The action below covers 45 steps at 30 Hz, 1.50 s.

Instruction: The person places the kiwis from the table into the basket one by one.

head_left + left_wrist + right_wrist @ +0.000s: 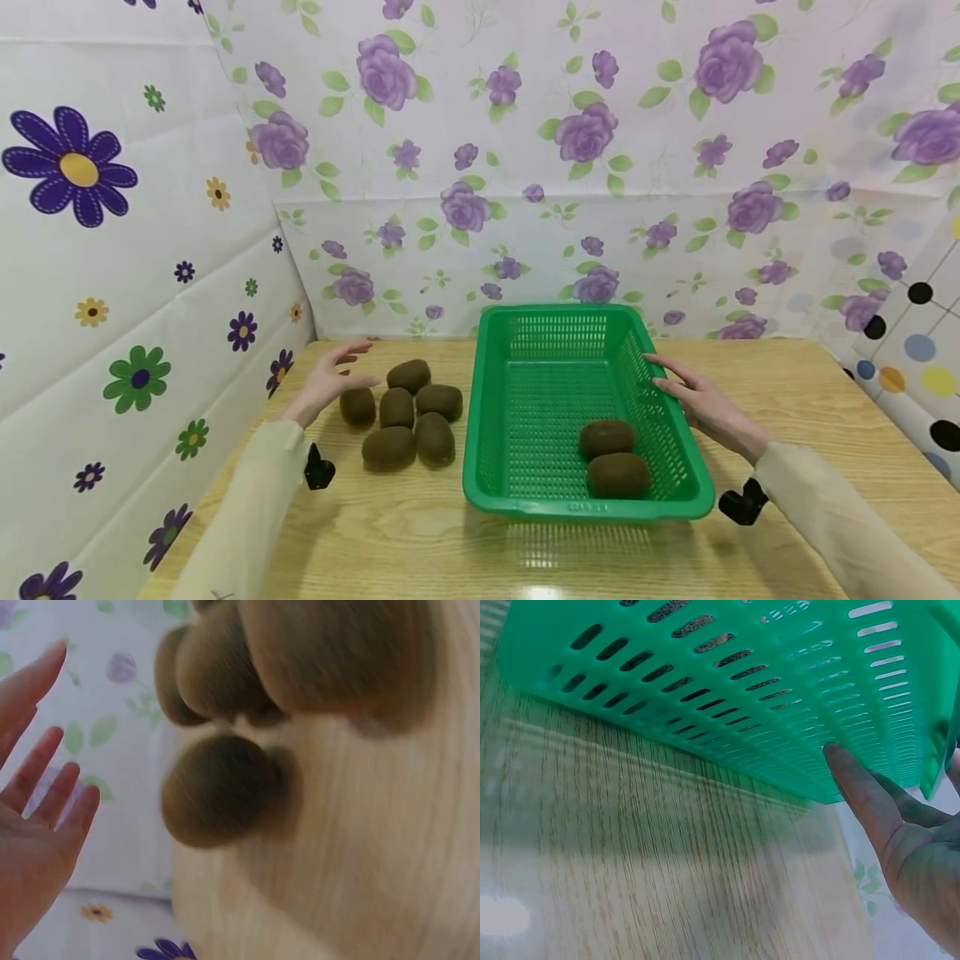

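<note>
Table (390,542), wood-grained, before flowered cloth (540,167); left grip (330,382) spread, empty; right grip (705,404) (straight-fingered) apparently touching green basket (570,507).

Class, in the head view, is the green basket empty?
No, two kiwis lie inside the green basket, toward its near right corner.

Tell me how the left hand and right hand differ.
The left hand is clear of everything; the right hand touches the basket.
The left hand is beside the loose kiwis; the right hand is at the basket's outer side.
Both come from pale sleeves.
</note>
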Tool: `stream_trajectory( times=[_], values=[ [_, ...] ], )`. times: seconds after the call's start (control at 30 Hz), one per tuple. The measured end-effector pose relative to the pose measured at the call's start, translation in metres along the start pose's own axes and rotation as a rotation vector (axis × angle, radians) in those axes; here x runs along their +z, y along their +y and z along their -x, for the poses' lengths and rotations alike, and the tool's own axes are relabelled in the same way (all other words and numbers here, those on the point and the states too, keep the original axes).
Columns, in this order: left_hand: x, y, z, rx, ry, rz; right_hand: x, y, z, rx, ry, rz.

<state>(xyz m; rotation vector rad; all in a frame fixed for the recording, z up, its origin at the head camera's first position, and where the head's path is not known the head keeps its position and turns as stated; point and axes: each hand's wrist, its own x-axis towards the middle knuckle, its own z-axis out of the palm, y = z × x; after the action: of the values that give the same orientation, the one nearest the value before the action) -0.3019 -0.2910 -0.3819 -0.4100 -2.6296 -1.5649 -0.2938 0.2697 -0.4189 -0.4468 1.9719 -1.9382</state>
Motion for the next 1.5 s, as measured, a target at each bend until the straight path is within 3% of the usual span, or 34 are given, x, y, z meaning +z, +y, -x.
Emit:
stream_trajectory(
  times=[0.17, 0.3, 0.63, 1.03, 1.5],
  values=[
    [-0.009, -0.015, 0.014, -0.096, 0.001, -0.081, 0.001, -0.001, 0.000, 0.000, -0.006, 0.017],
    [-0.013, -0.025, 0.021, -0.127, -0.007, -0.114, 0.001, -0.001, 0.000, -0.002, -0.007, 0.011],
    [-0.016, -0.042, 0.028, -0.154, -0.004, -0.111, 0.000, -0.001, 0.001, 0.000, -0.007, -0.001],
    [-0.008, -0.050, 0.029, -0.174, -0.040, -0.100, -0.001, 0.001, 0.001, -0.010, -0.024, -0.022],
    [-0.002, -0.054, 0.029, -0.194, -0.006, -0.086, -0.002, 0.001, 0.000, 0.001, 0.001, 0.006]
  ],
)
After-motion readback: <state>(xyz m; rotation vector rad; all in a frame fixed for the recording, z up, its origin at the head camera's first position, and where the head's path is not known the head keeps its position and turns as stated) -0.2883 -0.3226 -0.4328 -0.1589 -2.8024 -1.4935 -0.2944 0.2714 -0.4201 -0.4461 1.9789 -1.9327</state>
